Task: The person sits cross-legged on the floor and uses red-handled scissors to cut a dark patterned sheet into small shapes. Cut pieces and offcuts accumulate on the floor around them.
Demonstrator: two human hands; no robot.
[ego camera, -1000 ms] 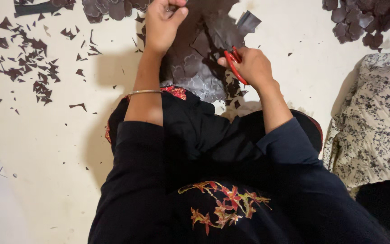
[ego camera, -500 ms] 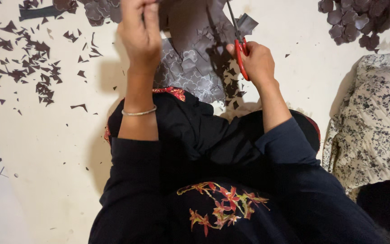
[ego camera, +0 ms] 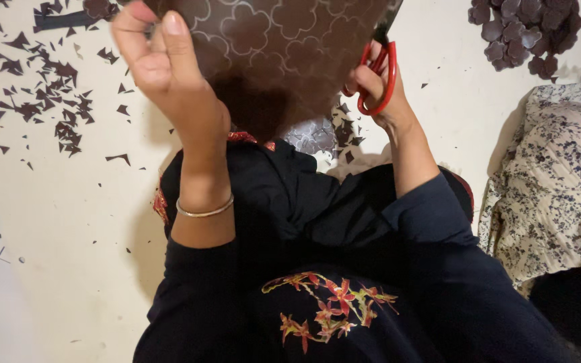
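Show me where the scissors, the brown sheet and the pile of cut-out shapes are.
scissors (ego camera: 379,79), head view, on the red handle loop.
brown sheet (ego camera: 284,47), head view, middle of its patterned face.
pile of cut-out shapes (ego camera: 526,33), head view, centre of the heap.

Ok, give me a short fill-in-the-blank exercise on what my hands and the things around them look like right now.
1. The right hand grips scissors with ____ handles.
2. The left hand holds up a brown sheet marked with ____ outlines.
3. A thin gold ____ circles the left wrist.
4. Dark paper scraps lie scattered on the ____ floor.

Missing words: red; flower; bangle; cream
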